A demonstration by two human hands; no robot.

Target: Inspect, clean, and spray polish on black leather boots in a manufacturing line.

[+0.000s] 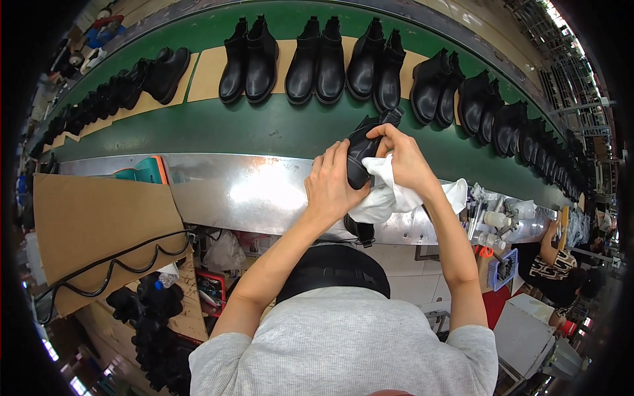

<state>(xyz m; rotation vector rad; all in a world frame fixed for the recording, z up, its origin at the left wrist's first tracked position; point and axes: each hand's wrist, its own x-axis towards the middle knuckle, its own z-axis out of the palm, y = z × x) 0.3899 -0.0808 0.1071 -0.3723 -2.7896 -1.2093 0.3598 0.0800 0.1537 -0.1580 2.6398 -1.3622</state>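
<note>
A black ankle boot [358,146] is held up in front of me over the metal ledge. My left hand [330,185] is closed around its toe end, fingers across the upper and thumb underneath. At the boot's shaft, my right hand [404,162] has bent fingers touching the leather. A white cloth [383,198] is tucked in my right palm and hangs down against the boot. Below the cloth, part of another black item [360,231] like a boot shows at the ledge's near edge; the rest of it is hidden.
Pairs of black boots [315,63] stand on brown card along a green conveyor belt [277,125]. A metal ledge [244,191] runs before it. Left are a cardboard sheet [105,224] and a teal-orange tool [142,170]; right, bottles [496,220] and a co-worker [561,270].
</note>
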